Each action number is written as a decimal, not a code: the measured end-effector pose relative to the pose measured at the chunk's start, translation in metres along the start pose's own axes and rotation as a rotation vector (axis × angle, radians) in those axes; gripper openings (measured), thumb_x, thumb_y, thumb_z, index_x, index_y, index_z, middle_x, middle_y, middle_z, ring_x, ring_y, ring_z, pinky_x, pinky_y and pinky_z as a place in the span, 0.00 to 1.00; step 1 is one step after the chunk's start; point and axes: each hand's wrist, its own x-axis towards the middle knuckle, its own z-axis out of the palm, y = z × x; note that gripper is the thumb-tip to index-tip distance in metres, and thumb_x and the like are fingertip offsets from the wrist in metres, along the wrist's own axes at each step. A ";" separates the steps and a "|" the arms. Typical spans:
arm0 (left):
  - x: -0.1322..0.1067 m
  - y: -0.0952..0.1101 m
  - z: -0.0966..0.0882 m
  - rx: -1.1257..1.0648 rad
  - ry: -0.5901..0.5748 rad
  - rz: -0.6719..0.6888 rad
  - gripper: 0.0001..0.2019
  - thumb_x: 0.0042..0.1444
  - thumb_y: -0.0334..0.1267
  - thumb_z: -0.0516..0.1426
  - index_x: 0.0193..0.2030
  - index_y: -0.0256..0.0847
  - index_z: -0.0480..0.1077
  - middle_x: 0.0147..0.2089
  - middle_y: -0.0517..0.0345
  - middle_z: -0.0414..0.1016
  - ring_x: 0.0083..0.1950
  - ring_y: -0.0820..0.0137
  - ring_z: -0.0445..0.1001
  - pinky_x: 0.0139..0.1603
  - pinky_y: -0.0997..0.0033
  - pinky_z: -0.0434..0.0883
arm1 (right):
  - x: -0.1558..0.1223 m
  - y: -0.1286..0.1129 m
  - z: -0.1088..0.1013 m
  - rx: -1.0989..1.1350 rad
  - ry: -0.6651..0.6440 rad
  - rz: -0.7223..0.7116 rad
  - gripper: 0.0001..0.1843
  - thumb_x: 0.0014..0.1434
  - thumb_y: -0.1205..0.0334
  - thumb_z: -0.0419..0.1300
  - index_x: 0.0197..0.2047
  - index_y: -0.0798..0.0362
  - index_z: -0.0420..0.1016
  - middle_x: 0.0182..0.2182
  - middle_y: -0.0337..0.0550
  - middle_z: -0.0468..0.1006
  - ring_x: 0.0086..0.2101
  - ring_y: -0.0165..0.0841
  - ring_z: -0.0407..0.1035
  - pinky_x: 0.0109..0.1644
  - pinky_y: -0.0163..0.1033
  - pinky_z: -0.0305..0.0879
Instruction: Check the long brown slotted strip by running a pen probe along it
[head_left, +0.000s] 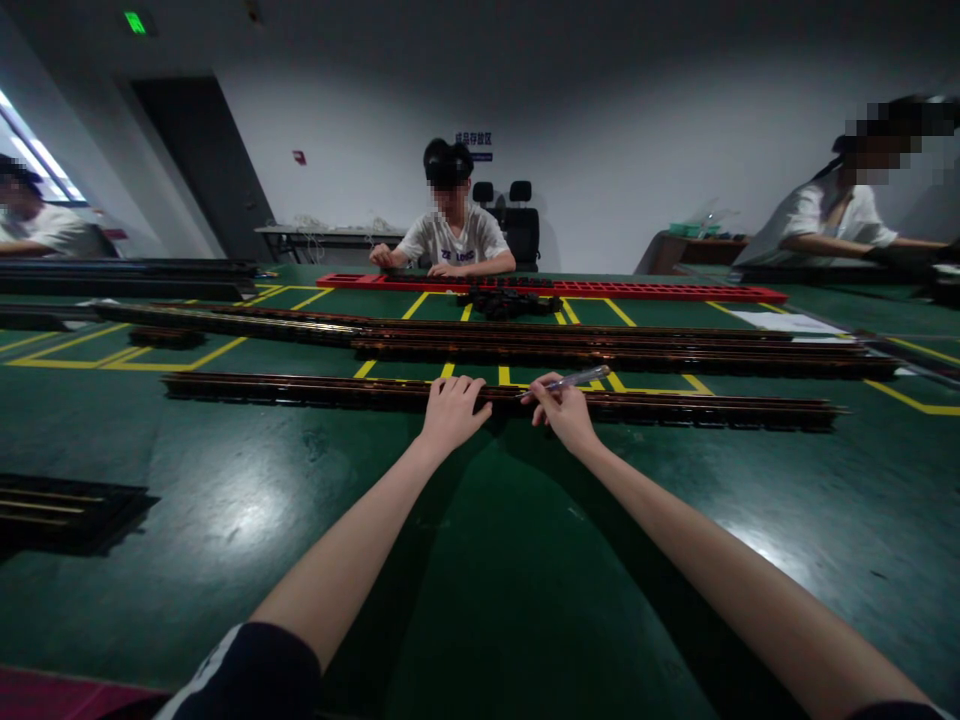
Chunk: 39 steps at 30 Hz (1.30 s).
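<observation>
A long, narrow dark strip (697, 407) with a glossy brownish top lies crosswise on the green table in front of me. My left hand (454, 412) rests over its middle, fingers bent across the far side and thumb toward the near side, gripping it. In my right hand (561, 408) is a slim pen-like tool (585, 377) with a clear handle. Its thin tip points left and down at the strip, just right of my left hand. Whether the tip touches the strip I cannot tell.
Behind it lie several similar dark strips (615, 345) side by side. Farther back are a black pile (510, 302) and a long red slotted tray (660, 290), where a co-worker (454, 235) sits. Dark pieces (67, 510) lie at left. Yellow tape marks the green table (247, 450).
</observation>
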 end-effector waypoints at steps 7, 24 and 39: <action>0.000 0.000 0.002 0.001 0.013 0.007 0.18 0.61 0.44 0.49 0.53 0.37 0.69 0.51 0.47 0.75 0.53 0.58 0.71 0.59 0.52 0.61 | 0.000 0.001 -0.001 0.003 -0.003 -0.010 0.21 0.56 0.41 0.56 0.32 0.53 0.67 0.28 0.44 0.79 0.17 0.27 0.68 0.18 0.31 0.61; 0.000 0.000 0.001 0.000 -0.001 0.005 0.18 0.62 0.44 0.49 0.53 0.38 0.69 0.51 0.47 0.75 0.53 0.58 0.70 0.59 0.51 0.61 | -0.002 0.002 0.000 0.040 0.106 0.017 0.23 0.53 0.39 0.57 0.30 0.53 0.66 0.24 0.41 0.77 0.16 0.26 0.67 0.18 0.31 0.61; 0.000 0.002 0.001 0.007 0.009 -0.007 0.17 0.61 0.43 0.48 0.52 0.39 0.69 0.51 0.47 0.75 0.53 0.57 0.70 0.59 0.51 0.61 | -0.002 0.002 0.000 0.026 0.096 0.001 0.22 0.54 0.39 0.57 0.30 0.52 0.66 0.24 0.41 0.76 0.16 0.26 0.67 0.18 0.31 0.62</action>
